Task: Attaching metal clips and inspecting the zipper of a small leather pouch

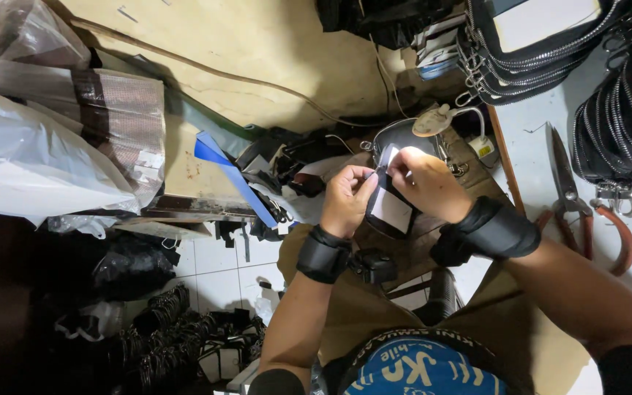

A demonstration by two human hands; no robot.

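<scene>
- While we look down over our lap, both hands meet on a small black pouch (388, 208) with a white card (391, 211) against its front, held up in the air above our knees and just in front of the desk (535, 157) edge.
- Our left hand (347, 199) closes its grip on the pouch's left upper edge, thumb and fingers pinched narrow around the fabric.
- Our right hand (427, 183) pinches the top right of the pouch, fingers curled tight; what exactly sits between the fingertips is too small to tell.
- Both wrists wear black bands (486, 230).
- We judge the pouch light and soft, likely to flop or fold if held by one corner only; the card looks thin and stiff enough to crease.
- Best hold, in our view: the seamed upper edge on both sides, where the material is doubled and slips less.
- On the white desk to our right lie shears (566, 179) with reddish handles, well apart from the hands.
- Beyond them, stacks of black zipped bags (623, 110) crowd the desk's far end.
- Near the hands stands a small lamp (433, 121), lit over a dark bowl-like thing.
- On the floor to our left lie more black pieces (177, 336) and white plastic sacks (31, 161).
</scene>
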